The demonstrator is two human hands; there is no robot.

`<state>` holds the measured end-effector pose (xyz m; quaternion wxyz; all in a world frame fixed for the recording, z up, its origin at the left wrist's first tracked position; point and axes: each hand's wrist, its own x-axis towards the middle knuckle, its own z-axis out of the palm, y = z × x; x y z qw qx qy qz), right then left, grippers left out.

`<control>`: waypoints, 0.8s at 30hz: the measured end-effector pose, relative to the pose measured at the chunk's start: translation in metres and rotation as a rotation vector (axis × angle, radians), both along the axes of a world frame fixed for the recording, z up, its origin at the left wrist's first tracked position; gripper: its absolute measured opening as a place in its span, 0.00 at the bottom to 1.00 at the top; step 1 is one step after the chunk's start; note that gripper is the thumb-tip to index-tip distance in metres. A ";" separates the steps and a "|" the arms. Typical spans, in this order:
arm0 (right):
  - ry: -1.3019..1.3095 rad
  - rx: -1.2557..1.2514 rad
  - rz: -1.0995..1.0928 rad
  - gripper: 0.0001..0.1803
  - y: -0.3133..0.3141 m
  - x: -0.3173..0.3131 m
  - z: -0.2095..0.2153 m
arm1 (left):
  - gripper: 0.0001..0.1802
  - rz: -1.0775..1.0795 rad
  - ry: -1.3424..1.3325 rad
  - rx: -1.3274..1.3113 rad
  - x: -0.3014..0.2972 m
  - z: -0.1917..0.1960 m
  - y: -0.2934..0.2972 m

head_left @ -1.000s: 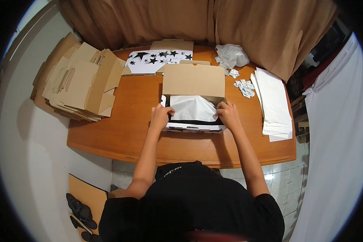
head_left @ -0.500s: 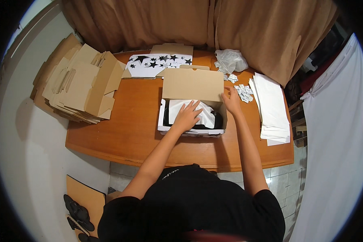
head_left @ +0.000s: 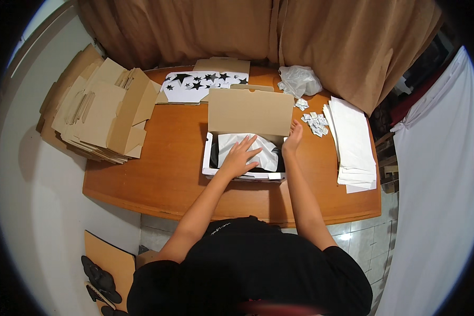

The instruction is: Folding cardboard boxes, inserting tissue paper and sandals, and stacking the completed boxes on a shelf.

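An open cardboard box (head_left: 209, 167) with a raised brown lid (head_left: 250, 111) sits mid-table. White tissue paper (head_left: 266, 157) covers dark contents inside. My left hand (head_left: 240, 157) lies flat on the tissue with fingers spread, holding nothing. My right hand (head_left: 292, 140) rests with fingers together on the box's right wall by the lid's corner; whether it grips the wall is unclear.
A pile of flattened cardboard boxes (head_left: 97, 113) overhangs the table's left end. A white star-printed sheet (head_left: 197, 86) lies at the back, beside a crumpled plastic bag (head_left: 299, 80) and small white packets (head_left: 315, 122). A stack of white paper (head_left: 353, 142) lies right. Black shoes (head_left: 97, 279) rest on the floor.
My left hand moved from the box's front edge onto the tissue, pressing it down. My right hand shifted from the front edge to the box's right side by the lid.
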<state>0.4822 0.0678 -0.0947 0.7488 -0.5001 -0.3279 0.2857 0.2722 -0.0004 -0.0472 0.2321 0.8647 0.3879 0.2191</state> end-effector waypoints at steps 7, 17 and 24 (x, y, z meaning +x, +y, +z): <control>-0.136 0.146 -0.024 0.26 -0.016 -0.010 0.005 | 0.15 0.111 -0.021 0.230 -0.007 0.012 -0.021; -0.197 0.202 0.533 0.43 -0.072 0.018 0.008 | 0.09 0.470 -0.167 0.379 -0.060 0.002 -0.076; -0.353 0.144 0.601 0.40 -0.087 0.026 0.022 | 0.21 0.680 -0.304 0.501 -0.055 -0.029 -0.090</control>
